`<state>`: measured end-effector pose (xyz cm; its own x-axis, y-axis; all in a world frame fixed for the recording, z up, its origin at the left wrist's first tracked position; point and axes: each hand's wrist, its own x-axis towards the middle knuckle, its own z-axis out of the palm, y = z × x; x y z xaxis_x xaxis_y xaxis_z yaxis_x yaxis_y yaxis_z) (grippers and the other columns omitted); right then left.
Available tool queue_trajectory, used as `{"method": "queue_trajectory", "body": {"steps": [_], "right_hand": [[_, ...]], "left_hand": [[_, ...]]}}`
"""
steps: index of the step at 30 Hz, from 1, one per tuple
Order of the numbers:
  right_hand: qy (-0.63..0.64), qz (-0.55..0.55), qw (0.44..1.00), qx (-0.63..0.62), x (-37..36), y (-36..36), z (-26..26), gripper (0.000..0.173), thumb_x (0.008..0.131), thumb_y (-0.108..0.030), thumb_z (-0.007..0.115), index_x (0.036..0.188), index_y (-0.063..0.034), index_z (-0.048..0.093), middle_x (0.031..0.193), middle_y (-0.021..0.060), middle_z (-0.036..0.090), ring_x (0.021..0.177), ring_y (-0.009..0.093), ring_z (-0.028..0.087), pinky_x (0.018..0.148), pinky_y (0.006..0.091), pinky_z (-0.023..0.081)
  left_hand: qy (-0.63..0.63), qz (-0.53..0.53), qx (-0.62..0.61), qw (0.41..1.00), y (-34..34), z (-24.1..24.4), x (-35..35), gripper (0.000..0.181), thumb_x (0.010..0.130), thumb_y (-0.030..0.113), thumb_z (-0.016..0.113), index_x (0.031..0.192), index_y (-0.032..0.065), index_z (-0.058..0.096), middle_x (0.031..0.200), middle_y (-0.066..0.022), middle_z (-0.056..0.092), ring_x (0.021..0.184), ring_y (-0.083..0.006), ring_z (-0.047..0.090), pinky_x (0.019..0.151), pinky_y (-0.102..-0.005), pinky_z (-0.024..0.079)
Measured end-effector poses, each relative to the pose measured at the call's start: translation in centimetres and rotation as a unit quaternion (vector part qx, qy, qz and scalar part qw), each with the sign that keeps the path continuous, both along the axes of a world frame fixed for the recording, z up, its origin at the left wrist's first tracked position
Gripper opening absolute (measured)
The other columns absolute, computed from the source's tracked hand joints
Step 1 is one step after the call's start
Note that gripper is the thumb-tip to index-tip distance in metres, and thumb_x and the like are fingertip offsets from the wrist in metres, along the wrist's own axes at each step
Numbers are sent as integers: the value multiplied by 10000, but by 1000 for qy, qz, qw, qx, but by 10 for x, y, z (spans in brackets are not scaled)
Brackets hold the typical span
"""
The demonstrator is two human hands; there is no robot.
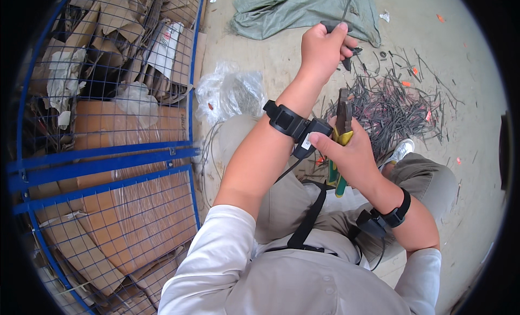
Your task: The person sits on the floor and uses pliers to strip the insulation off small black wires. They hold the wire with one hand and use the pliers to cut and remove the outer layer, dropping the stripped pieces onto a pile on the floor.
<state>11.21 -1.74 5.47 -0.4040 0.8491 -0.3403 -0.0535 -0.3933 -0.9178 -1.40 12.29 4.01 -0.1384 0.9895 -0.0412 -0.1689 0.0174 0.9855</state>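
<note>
My left hand (327,51) reaches forward over the floor, fingers closed around a black plastic piece (335,26). A thin dark cable (348,6) runs up from it, and a black end (348,62) pokes out below the fingers; whether these are one part I cannot tell. Closer to my body, my right hand (355,156) grips pliers (343,116) with yellow and green handles, their dark metal jaws pointing away from me. Beyond the pliers lies a heap of short black cable or insulation scraps (394,108) on the floor.
At left stands a blue wire-mesh cage (101,154) filled with flattened cardboard (134,124). Clear plastic bags (231,91) lie beside my left knee. A green woven sack (280,14) is spread at the far side. Small orange scraps (406,84) dot the floor.
</note>
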Motion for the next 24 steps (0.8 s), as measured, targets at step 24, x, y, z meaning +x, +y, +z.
{"method": "queue_trajectory", "body": {"steps": [24], "right_hand": [[369, -129, 910, -138, 124, 107, -3, 170, 956, -153, 543, 885, -1, 573, 787, 79, 591, 722, 206, 572, 765, 405, 518]], "left_hand": [[-36, -177, -100, 979, -72, 21, 32, 240, 951, 276, 610, 939, 38, 640, 795, -47, 684, 595, -67, 565, 553, -206, 433]]}}
